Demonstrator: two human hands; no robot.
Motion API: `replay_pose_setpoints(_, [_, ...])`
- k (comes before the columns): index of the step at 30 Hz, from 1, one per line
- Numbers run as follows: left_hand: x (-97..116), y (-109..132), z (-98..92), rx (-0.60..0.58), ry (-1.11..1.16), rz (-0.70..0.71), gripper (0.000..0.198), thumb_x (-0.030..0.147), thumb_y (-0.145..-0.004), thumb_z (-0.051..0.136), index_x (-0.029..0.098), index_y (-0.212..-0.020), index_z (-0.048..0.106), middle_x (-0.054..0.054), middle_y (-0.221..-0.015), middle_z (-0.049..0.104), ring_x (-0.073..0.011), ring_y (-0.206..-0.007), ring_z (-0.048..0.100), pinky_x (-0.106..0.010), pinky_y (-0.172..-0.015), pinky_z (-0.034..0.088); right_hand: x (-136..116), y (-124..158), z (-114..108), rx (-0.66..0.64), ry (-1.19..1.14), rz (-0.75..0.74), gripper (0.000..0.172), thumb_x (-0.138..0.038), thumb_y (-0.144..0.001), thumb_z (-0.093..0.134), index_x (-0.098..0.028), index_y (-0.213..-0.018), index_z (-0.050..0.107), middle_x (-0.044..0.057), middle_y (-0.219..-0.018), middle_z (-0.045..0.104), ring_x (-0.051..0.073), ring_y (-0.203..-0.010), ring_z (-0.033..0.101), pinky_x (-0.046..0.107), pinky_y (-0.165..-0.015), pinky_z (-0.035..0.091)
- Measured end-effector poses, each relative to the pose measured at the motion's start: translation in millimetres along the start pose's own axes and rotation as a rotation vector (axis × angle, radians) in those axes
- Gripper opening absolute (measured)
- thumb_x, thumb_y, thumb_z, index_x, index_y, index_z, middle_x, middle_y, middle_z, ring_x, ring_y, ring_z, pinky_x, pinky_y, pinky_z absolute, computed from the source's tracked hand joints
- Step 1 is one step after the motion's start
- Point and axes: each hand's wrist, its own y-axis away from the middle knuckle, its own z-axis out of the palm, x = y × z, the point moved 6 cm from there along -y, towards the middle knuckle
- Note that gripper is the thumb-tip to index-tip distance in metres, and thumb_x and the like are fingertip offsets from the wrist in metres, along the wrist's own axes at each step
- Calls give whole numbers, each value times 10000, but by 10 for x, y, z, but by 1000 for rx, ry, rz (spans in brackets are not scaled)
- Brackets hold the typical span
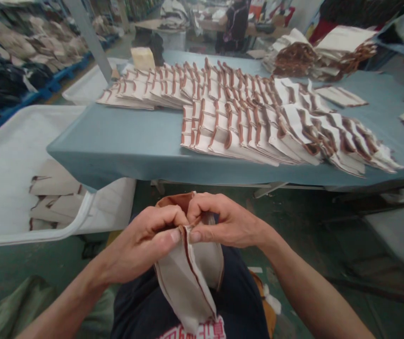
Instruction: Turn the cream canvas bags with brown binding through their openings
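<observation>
A cream fabric piece (184, 287) with brown edging hangs over the lap, its upper seam held at the middle of the view. My left hand (145, 245) pinches this seam between thumb and forefinger from the left. From the right, my right hand (223, 221) pinches the same edge, its fingertips close beside the left ones. Brown material shows behind the fingers at the top of the piece. Beyond the hands, rows of similar cream pieces with brown edges (237, 127) lie overlapped on a blue-covered table (117, 136).
A white bin (18, 122) at the left holds several cream pieces (58, 195). Taller fabric stacks (290, 52) stand at the table's back right, and a yellowish block (143, 58) at its back left. A person (237, 23) is in the background.
</observation>
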Motion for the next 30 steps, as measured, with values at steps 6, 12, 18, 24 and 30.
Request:
replay_pose_setpoints(6, [183,27,-106,47,-205,59,232,145,-921,490,188,-769,659,40,-654,637,-101,-553,552,-185,-520,412,-192,9,24,60,267,-52,385,-545,-961,761,-209,-859,603,-11,-839,642,155,-769,534,305,-804,437])
replay_pose_setpoints(12, [214,72,-130,129,-273,104,235,116,-874,508,186,-731,682,72,-605,650,-58,-510,564,-139,-528,412,-260,11,90,79,287,-121,232,-338,-971,713,-215,-828,577,-28,-792,623,146,-745,528,298,-791,416])
replay_pose_setpoints(18, [211,110,-133,153,-312,97,274,125,-863,503,164,-710,727,58,-587,680,-54,-501,593,-127,-522,418,-181,-15,140,57,163,-49,264,-337,-957,731,-209,-782,580,-32,-766,610,134,-722,517,275,-740,413])
replay_pose_setpoints(24, [227,130,-166,185,-339,71,304,151,-836,500,137,-733,785,29,-601,722,-75,-514,637,-146,-538,441,-231,-85,143,77,246,95,68,-180,-841,643,-203,-790,604,-34,-785,644,138,-739,554,288,-793,423])
replay_pose_setpoints(30, [121,197,-205,121,-176,-101,296,182,-840,520,154,-742,798,33,-612,726,-98,-545,625,-159,-525,436,-300,-127,163,106,401,118,70,-215,-846,641,-206,-786,606,-13,-801,664,163,-775,574,304,-798,422])
